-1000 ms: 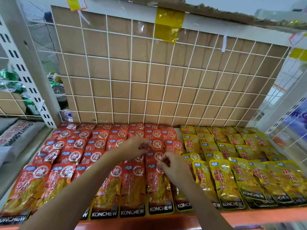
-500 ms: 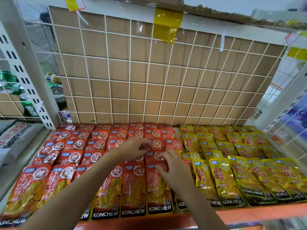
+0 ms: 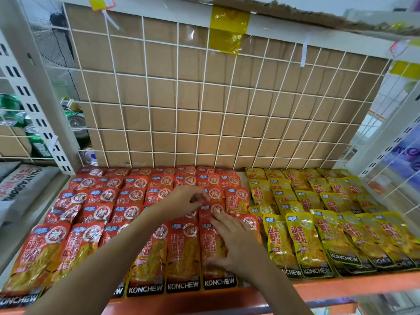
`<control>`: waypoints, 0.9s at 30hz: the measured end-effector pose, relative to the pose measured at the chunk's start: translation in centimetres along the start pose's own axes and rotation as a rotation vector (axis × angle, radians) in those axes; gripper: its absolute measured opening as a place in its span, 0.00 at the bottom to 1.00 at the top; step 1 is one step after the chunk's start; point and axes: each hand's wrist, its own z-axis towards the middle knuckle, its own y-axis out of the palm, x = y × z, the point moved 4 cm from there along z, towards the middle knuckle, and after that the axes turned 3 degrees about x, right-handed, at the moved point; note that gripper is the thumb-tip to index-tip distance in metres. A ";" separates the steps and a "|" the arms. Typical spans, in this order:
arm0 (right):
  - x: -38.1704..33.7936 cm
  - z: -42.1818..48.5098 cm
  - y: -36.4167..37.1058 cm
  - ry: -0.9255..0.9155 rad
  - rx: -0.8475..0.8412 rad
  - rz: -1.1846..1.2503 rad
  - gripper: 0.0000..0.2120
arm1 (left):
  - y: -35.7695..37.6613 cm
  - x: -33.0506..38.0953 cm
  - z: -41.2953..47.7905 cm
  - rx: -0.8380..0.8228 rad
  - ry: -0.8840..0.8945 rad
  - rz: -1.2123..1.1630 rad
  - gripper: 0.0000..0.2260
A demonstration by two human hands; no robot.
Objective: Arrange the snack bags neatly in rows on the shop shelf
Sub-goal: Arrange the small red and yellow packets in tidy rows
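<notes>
Nearest me, the orange front lip of the shelf [image 3: 341, 289] carries the front row of bags, their black KONCHEW bands lined up along it. My right hand [image 3: 236, 244] lies flat and spread on the front red bag [image 3: 219, 280] near the middle of the shelf, its fingers straight, pressing down rather than gripping. Just beyond it, my left hand [image 3: 184, 201] has its fingers curled together on the top left corner of the second-row bag [image 3: 214, 209], pinching it as far as I can tell. The two hands are close but not touching. The red snack bags [image 3: 100, 212] fill the left half in overlapping rows that run back to the wire grid [image 3: 204, 110], and the yellow snack bags [image 3: 329, 223] fill the right half. I judge the step in hand to be seating that second-row bag so it overlaps the front one evenly. To do it well I would pin the front bag with the flat hand so nothing slides, draw the pinched bag straight along its column, and stop when its round emblem sits level with its neighbours'. The bags look slick and will likely skid, so small tugs suit. The red column beside the yellow looks a little crooked and probably wants squaring too. Far left, cans [image 3: 34, 137] lie on another shelf.
</notes>
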 end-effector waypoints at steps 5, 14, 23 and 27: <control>0.1 0.0 1.1 -0.033 0.029 -0.088 0.50 | 0.1 0.0 0.0 0.000 -0.003 -0.013 0.09; -0.3 -0.4 0.8 -0.024 -0.062 -0.135 0.48 | 0.2 0.0 0.0 0.009 -0.030 0.007 0.09; -0.2 -1.1 0.1 0.000 -0.081 -0.096 0.49 | 0.0 0.3 -0.3 0.031 -0.039 -0.003 0.08; 0.3 -1.6 -0.3 0.005 -0.149 -0.099 0.54 | -0.2 0.5 -0.4 0.034 -0.031 0.023 0.07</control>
